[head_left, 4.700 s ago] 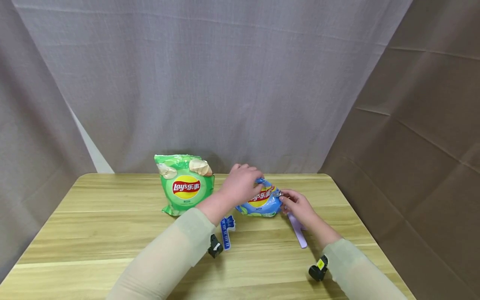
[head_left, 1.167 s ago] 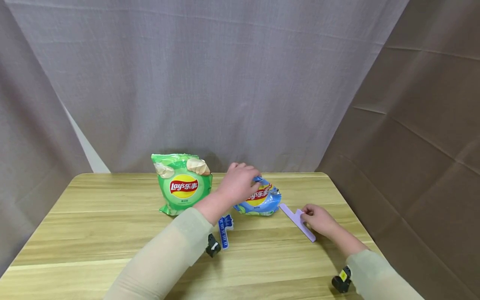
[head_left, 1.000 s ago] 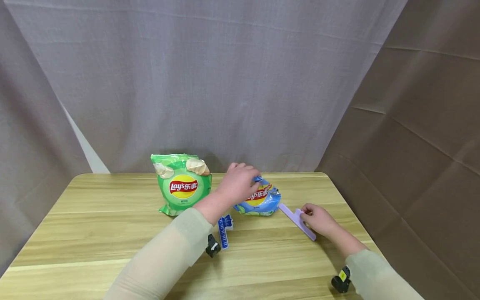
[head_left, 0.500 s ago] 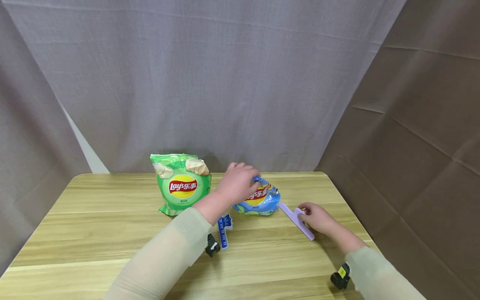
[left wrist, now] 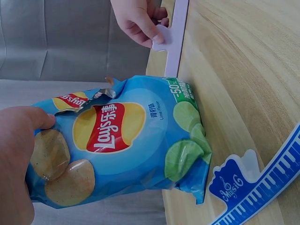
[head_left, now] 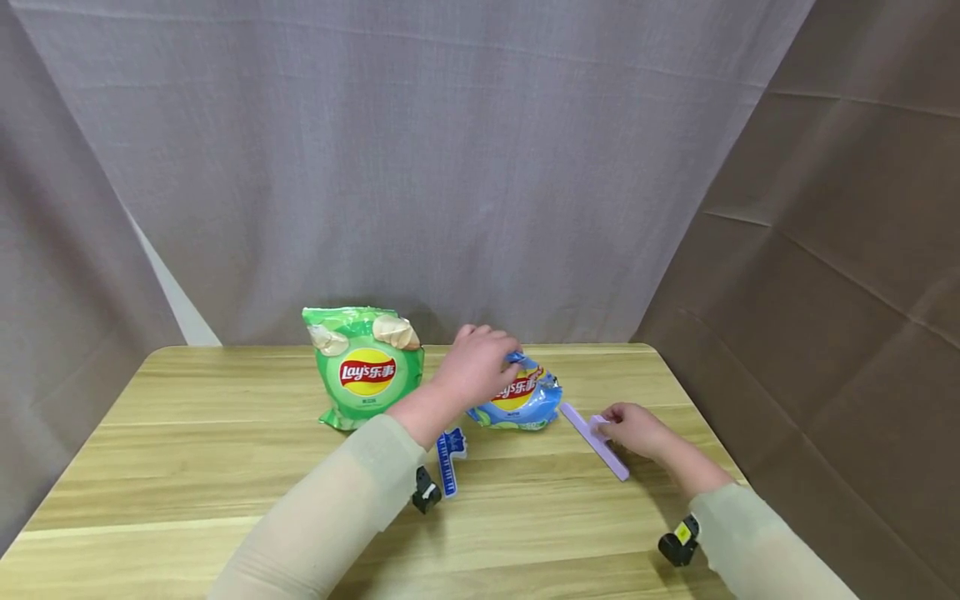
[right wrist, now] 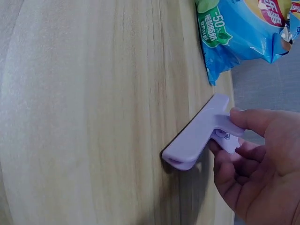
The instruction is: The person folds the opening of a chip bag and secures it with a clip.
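Observation:
My left hand (head_left: pixel 480 362) grips the top of a blue chip bag (left wrist: pixel 126 136), thumb on its front. A torn opening with a silvery inner edge shows along one side of the bag. My right hand (right wrist: pixel 269 164) pinches the handle of a purple bag clip (right wrist: pixel 199 136) between thumb and fingers; its long bar lies low over the tabletop, slanting toward the bag's lower corner. A second bag clip, blue with a piano-key print (left wrist: pixel 248 192), rests on the table between my forearms, near the blue bag.
A green chip bag (head_left: pixel 367 375) stands upright at the back left of the wooden table (head_left: pixel 225 467). Grey curtains (head_left: pixel 420 167) hang behind the table, and a brown curtain (head_left: pixel 847 275) closes off the right side.
My right hand has left the blue bag's torn edge and taken the purple clip's handle, turning the clip and shifting it slightly right. My left hand keeps its grip on the bag.

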